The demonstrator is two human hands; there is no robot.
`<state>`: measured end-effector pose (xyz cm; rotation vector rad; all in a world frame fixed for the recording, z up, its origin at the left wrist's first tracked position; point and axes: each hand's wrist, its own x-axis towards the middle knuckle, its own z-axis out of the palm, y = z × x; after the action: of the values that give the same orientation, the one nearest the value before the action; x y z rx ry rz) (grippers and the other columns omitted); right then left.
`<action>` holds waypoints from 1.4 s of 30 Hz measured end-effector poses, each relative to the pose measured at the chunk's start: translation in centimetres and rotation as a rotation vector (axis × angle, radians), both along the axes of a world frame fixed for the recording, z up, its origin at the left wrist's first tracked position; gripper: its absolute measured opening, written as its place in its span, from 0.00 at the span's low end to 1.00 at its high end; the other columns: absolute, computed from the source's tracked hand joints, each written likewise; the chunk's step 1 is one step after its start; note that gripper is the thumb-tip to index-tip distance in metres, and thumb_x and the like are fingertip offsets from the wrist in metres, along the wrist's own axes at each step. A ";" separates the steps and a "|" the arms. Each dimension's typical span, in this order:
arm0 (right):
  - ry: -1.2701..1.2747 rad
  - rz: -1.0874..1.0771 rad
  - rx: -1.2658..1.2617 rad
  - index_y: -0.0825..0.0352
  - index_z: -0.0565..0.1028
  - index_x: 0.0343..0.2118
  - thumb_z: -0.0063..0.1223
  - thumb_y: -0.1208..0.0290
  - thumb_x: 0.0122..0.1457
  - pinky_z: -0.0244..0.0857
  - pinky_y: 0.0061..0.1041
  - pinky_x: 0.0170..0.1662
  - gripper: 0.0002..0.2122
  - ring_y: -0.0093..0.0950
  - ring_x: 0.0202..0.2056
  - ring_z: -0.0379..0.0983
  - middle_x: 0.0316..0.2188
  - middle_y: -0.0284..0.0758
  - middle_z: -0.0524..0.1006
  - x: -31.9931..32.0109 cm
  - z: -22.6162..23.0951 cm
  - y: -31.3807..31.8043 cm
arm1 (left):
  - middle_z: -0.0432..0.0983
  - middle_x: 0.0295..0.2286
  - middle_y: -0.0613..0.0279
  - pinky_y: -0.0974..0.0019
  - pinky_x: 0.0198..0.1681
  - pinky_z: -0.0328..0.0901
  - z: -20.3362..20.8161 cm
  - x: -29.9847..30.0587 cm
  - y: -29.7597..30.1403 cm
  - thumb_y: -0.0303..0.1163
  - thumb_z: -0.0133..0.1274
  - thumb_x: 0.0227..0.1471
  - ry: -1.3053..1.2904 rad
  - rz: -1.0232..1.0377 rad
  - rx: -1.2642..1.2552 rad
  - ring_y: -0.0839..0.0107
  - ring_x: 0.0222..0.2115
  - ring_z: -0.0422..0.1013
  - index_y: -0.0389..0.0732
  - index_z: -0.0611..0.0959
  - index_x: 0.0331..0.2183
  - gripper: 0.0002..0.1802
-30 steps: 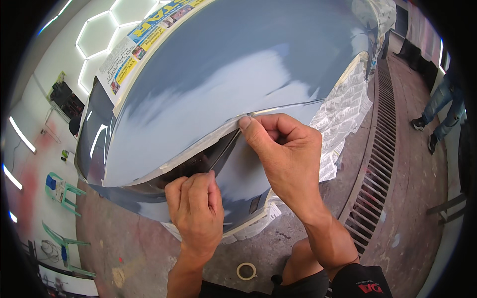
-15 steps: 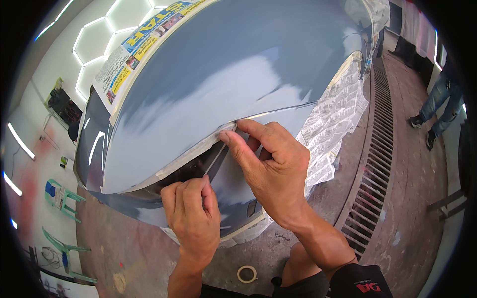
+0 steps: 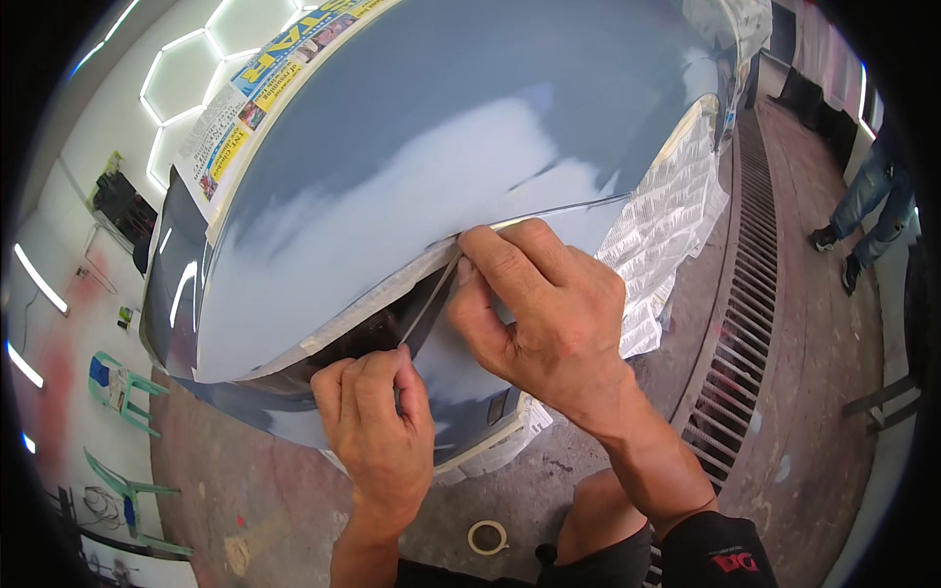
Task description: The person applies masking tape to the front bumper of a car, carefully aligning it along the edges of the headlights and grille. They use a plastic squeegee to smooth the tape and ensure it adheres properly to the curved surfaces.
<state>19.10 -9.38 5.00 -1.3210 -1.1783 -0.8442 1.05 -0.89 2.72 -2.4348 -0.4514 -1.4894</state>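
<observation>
**A pale strip (image 3: 427,305) between two hands, over a dark lamp (image 3: 371,335)**

Nearest, the left hand (image 3: 377,416) has its fingers curled in, thumb and forefinger pinching the strip's lower end. The right hand (image 3: 554,304) is bent at the lamp's upper corner, with thumb and forefinger at the strip's other end; whether they pinch it or press it down cannot be told. Between them the strip runs straight and slanting near the lamp's right side, and it looks taut. Whether its middle touches the surface is unclear.

The lamp is set into a grey car panel (image 3: 421,108) with lighter, cloudy patches. A tape band (image 3: 387,292) already follows the lamp's upper edge, so that side looks done. The right side appears to be in hand, the strip not clearly laid flat along its length. Much of the lamp is bare, and its lower edge is partly hidden by the left hand.

Printed paper (image 3: 667,220) covers the area to the right, and more is taped along the upper left.

Below, a roll of tape (image 3: 488,552) lies on the floor (image 3: 274,470). Farther off are a floor grating (image 3: 737,323), green chairs (image 3: 152,482) and a person in jeans (image 3: 867,206).
</observation>
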 end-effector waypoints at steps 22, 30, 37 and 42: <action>0.239 0.176 -0.003 0.66 0.89 0.39 0.74 0.82 0.58 0.71 0.20 0.30 0.07 0.18 0.26 0.78 0.32 0.29 0.83 0.6 0.4 -0.2 | 0.78 0.34 0.57 0.51 0.43 0.69 1.8 0.3 -1.4 0.14 0.67 0.58 0.068 0.052 -0.201 0.52 0.37 0.72 0.37 0.81 0.44 0.15; 0.221 0.202 0.005 0.67 0.89 0.39 0.75 0.81 0.59 0.71 0.22 0.30 0.07 0.20 0.25 0.78 0.29 0.30 0.81 1.5 -0.4 -0.3 | 0.76 0.29 0.63 0.53 0.40 0.67 1.8 -0.8 -1.1 0.24 0.73 0.59 0.115 0.226 -0.186 0.57 0.33 0.71 0.41 0.82 0.38 0.13; 0.237 0.205 0.046 0.67 0.89 0.39 0.75 0.79 0.62 0.71 0.21 0.29 0.05 0.19 0.26 0.78 0.28 0.30 0.81 1.1 -0.4 -0.2 | 0.74 0.28 0.68 0.54 0.40 0.67 1.9 -1.6 -0.7 0.27 0.78 0.52 0.171 0.289 0.004 0.61 0.33 0.72 0.45 0.82 0.37 0.17; 0.338 0.282 0.110 0.69 0.89 0.38 0.74 0.78 0.64 0.69 0.20 0.29 0.03 0.17 0.26 0.78 0.27 0.30 0.81 1.1 -0.7 -1.1 | 0.75 0.28 0.69 0.53 0.40 0.68 3.3 0.1 -1.3 0.26 0.77 0.49 0.222 0.293 0.059 0.60 0.34 0.73 0.47 0.81 0.35 0.18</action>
<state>20.19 -10.47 4.26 -1.1225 -1.0044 -0.4536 1.11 -2.23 5.97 -2.3319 -0.6710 -1.0853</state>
